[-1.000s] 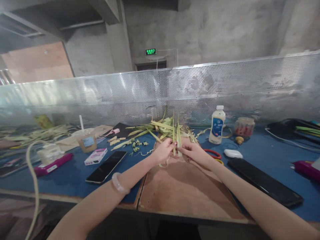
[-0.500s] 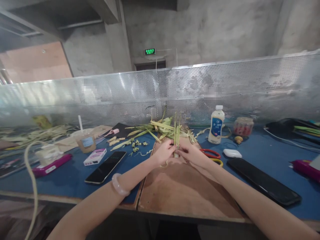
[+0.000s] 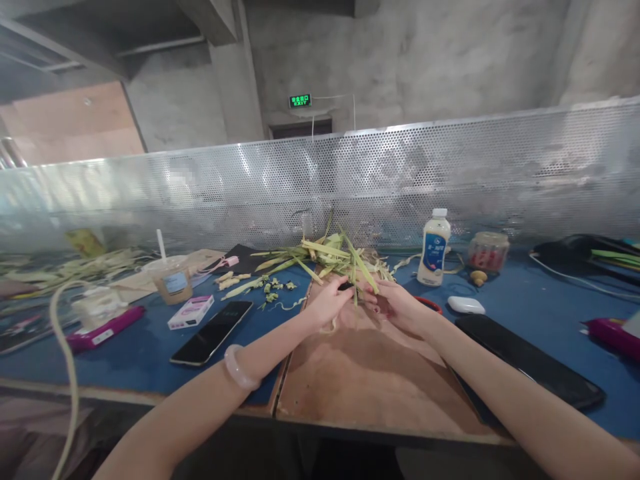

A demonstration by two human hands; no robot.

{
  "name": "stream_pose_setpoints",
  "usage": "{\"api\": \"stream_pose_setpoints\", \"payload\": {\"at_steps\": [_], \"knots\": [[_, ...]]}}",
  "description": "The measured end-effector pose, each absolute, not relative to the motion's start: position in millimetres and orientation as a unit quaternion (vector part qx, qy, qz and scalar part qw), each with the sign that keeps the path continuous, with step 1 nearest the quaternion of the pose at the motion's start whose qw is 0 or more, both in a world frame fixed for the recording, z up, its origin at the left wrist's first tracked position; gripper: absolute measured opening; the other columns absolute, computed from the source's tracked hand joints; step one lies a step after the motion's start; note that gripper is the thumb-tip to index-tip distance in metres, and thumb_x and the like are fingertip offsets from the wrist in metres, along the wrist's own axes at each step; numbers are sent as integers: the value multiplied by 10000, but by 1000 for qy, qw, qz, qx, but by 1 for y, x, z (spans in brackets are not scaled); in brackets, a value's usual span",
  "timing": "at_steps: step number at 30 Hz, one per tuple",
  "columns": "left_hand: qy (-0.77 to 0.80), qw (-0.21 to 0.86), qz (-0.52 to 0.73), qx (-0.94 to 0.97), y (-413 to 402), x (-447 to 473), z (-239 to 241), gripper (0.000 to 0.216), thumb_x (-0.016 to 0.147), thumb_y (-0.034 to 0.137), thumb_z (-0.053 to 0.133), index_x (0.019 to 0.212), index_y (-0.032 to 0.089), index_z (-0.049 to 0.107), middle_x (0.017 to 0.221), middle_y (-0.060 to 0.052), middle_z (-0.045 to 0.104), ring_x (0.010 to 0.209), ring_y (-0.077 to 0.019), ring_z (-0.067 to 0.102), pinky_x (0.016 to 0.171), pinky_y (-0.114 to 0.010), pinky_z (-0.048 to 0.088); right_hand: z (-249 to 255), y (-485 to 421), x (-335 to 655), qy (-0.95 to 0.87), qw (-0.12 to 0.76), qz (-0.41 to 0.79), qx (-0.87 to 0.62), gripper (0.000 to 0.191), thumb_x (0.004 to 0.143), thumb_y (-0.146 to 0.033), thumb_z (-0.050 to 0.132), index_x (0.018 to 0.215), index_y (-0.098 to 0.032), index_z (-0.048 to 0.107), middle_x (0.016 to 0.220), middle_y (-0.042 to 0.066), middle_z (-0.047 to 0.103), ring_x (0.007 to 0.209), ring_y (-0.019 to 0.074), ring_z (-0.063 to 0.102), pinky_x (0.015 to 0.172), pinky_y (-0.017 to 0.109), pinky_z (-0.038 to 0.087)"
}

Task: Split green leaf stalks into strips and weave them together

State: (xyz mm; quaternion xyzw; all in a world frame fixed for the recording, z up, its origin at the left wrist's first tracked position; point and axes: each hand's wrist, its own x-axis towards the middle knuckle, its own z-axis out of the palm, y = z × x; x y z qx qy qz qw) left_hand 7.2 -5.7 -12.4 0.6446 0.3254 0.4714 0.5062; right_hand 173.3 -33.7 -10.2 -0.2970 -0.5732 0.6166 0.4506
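Both my hands work low over the brown wooden board, close together. My left hand (image 3: pixel 331 304) is closed round a narrow green leaf strip that stands nearly upright; a dark patch shows by its fingertips. From my right hand (image 3: pixel 403 308), also closed, a wider pale-green leaf strip (image 3: pixel 361 262) slants up to the left and crosses the narrow one. The fingers hide the strips' lower ends. Just behind lies a heap of green and dry leaf strips (image 3: pixel 327 252). Scissors with a red handle (image 3: pixel 431 305) lie beside my right hand, mostly hidden by it.
On the blue table to the left are a phone (image 3: pixel 213 333), a pink-and-white box (image 3: pixel 191 312), a drink cup (image 3: pixel 173 283) and small leaf pieces (image 3: pixel 273 290). To the right stand a bottle (image 3: pixel 434 250) and a jar (image 3: pixel 487 252), with a white case (image 3: pixel 466 305) and a black phone-like slab (image 3: pixel 530 360).
The two strips stood upright side by side between my hands; now one leans left across the other. My right hand has moved slightly right, away from my left, covering the scissors' yellow handle.
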Motion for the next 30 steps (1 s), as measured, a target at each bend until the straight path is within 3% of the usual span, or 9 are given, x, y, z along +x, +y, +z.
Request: {"api": "stream_pose_setpoints", "payload": {"at_steps": [3, 9, 11, 14, 17, 19, 21, 26, 30], "knots": [[260, 482, 474, 690, -8, 7, -8, 277, 674, 286, 640, 931, 184, 644, 1043, -79, 624, 1058, -222, 519, 933, -319, 360, -12, -34, 176, -534, 402, 700, -252, 193, 726, -295, 537, 679, -196, 378, 527, -72, 260, 423, 59, 224, 386, 196, 147], [195, 578, 430, 666, -14, 7, 1, 237, 659, 302, 661, 806, 117, 631, 778, -75, 664, 711, -167, 610, 786, -348, 453, -12, -41, 162, -612, 373, 637, -286, 205, 764, -362, 487, 684, -193, 403, 535, -65, 287, 430, 62, 249, 410, 194, 216], [192, 592, 451, 639, -13, 5, 2, 219, 639, 283, 681, 768, 118, 614, 746, -63, 660, 667, -153, 607, 762, -348, 465, -9, -38, 165, -693, 371, 511, -347, 241, 791, -429, 435, 728, -196, 443, 562, -43, 368, 450, 77, 325, 432, 207, 263], [186, 592, 510, 595, -7, 1, 5, 210, 630, 264, 689, 762, 132, 591, 754, -41, 655, 695, -150, 613, 753, -334, 473, -2, -26, 194, -775, 340, 163, -507, 255, 788, -435, 450, 748, -189, 504, 677, 25, 524, 596, 126, 469, 527, 235, 323], [188, 579, 557, 565, -1, -4, 5, 225, 620, 259, 694, 772, 142, 577, 749, -24, 648, 696, -141, 614, 730, -308, 476, 1, -13, 239, -734, 221, -34, -642, 309, 764, -461, 468, 747, -162, 545, 725, 78, 588, 663, 175, 520, 562, 261, 337], [199, 581, 550, 566, 2, -5, 4, 236, 617, 261, 693, 778, 139, 572, 750, -31, 650, 686, -143, 614, 702, -301, 474, 0, -9, 263, -738, 110, 27, -665, 424, 680, -564, 520, 742, -150, 579, 705, 84, 606, 643, 187, 539, 533, 259, 345], [218, 578, 534, 577, 3, -5, 2, 251, 606, 259, 699, 780, 131, 572, 743, -43, 654, 674, -146, 613, 658, -285, 463, -4, -9, 274, -760, 65, 81, -642, 489, 586, -591, 593, 809, -156, 607, 769, 74, 626, 671, 194, 558, 529, 250, 353], [224, 560, 543, 584, 4, -5, 1, 255, 603, 251, 695, 772, 129, 547, 716, -35, 640, 636, -123, 590, 560, -229, 409, -12, -14, 268, -798, 65, 104, -590, 348, 604, -472, 606, 762, -163, 630, 691, 39, 628, 619, 174, 557, 508, 241, 328], [206, 555, 561, 579, 6, -8, 2, 305, 612, 241, 686, 850, 150, 518, 753, -24, 637, 633, -112, 581, 563, -224, 410, -11, -15, 263, -785, 84, 40, -613, 242, 581, -385, 624, 665, -158, 606, 630, 52, 609, 554, 168, 528, 489, 255, 311]]}}
